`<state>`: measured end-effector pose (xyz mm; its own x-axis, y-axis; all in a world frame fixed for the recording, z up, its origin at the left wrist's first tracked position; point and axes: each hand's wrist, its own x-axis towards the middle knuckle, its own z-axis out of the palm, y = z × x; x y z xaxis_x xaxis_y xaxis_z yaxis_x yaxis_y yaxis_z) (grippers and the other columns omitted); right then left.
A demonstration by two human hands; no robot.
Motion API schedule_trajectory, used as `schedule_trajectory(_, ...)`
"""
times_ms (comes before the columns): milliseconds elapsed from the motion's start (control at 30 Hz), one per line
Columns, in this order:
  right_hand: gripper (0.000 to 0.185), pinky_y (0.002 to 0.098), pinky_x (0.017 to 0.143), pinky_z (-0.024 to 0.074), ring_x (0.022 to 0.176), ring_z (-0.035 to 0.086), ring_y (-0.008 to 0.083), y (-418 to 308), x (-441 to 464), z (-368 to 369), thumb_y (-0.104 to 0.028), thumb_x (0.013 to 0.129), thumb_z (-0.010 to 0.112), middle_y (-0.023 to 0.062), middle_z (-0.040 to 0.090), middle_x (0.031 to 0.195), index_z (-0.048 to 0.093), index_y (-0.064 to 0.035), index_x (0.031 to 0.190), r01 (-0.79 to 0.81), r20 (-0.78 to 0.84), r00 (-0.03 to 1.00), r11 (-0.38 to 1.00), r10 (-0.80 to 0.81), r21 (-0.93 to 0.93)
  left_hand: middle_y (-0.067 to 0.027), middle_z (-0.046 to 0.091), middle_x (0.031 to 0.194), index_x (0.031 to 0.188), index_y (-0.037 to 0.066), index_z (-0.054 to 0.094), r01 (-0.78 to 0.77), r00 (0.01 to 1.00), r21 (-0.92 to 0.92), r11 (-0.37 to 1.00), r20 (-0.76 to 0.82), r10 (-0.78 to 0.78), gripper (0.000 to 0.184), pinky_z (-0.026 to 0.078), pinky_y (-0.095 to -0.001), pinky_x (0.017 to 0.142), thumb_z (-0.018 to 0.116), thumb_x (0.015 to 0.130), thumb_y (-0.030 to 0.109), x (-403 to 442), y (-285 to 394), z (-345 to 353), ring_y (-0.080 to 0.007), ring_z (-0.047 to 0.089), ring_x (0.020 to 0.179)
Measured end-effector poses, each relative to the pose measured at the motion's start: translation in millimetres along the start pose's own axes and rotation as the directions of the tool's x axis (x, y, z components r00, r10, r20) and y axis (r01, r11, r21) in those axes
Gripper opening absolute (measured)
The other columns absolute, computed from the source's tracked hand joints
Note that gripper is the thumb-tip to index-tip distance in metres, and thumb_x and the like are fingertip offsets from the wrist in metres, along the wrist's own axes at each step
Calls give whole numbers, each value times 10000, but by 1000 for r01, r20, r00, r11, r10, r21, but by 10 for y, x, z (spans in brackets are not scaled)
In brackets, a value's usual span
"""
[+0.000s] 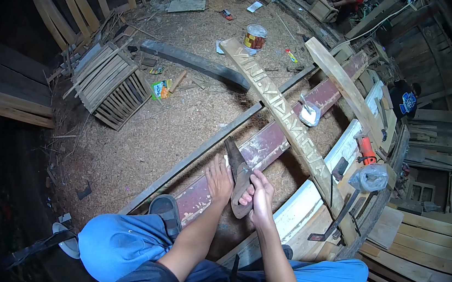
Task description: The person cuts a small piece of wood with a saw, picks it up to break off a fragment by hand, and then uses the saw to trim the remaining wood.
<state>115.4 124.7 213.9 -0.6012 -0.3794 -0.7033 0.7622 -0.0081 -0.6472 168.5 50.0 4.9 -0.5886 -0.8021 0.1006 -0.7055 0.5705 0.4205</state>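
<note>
My right hand (258, 193) is closed around a dark brown, flat, bent strip (242, 184); its exact kind I cannot make out. The strip narrows toward its far end, above the reddish board. My left hand (219, 180) lies beside it with fingers stretched out, close to the strip's left edge; whether it touches the strip I cannot tell. Beneath and beyond both hands runs the worn reddish board (261, 145). To the right of them, a long wooden plank with carved raised letters (293, 127) lies across the board.
A slatted wooden crate (111, 86) and a dark beam (195, 65) lie on the littered floor. Farther off stand a paint can (255, 38) and a bag of white material (310, 114). At right are an orange power tool (367, 150) and a metal bar (334, 224). Other people (405, 99) sit beyond.
</note>
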Motion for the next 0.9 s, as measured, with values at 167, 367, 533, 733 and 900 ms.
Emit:
schedule_trajectory(167, 529, 284, 446, 353, 482, 367, 103, -16, -24, 18, -154, 1053, 565, -8, 384, 687, 381, -65, 1540, 3, -36, 999, 1000, -2, 24, -104, 390, 1641, 1477, 32, 459, 50, 990, -147, 988, 141, -29, 460, 235, -478, 1231, 428, 1090, 279, 11, 37, -92, -252, 377, 1494)
schedule_trajectory(367, 521, 274, 455, 354, 485, 376, 99, 39, -33, 78, -162, 1062, 544, -21, 385, 667, 354, -38, 1531, -7, -11, 1000, 999, 7, -41, -113, 317, 1688, 1513, 45, 434, 4, 998, -102, 995, 59, 2, 466, 222, -459, 1243, 423, 1082, 224, 4, -8, -29, -248, 328, 1540)
schedule_trajectory(533, 546, 277, 441, 347, 472, 376, 101, 53, -42, 150, -147, 1056, 555, -14, 387, 671, 360, -49, 1557, -9, -41, 999, 999, 7, -32, -121, 328, 1683, 1537, 55, 431, 14, 1000, 73, 997, -1, -14, 509, 263, -438, 1230, 424, 1038, 153, 7, -8, 86, -247, 360, 1519)
schedule_trajectory(733, 552, 278, 437, 342, 470, 370, 101, 62, -58, 259, -142, 1056, 548, -15, 382, 667, 349, -34, 1559, 14, -56, 998, 996, -19, -88, -72, 429, 1618, 1533, 65, 432, -12, 1000, 151, 988, 8, 11, 522, 281, -413, 1220, 431, 1024, 176, -23, -12, 173, -195, 449, 1431)
schedule_trajectory(900, 525, 283, 413, 336, 451, 370, 89, 103, -133, 405, -99, 1054, 529, -31, 386, 641, 364, -4, 1543, 58, -77, 994, 985, -72, -165, -55, 416, 1618, 1564, 71, 370, 3, 1000, 177, 984, 30, -9, 590, 252, -421, 1235, 452, 1010, 258, -59, 55, 96, -190, 423, 1445)
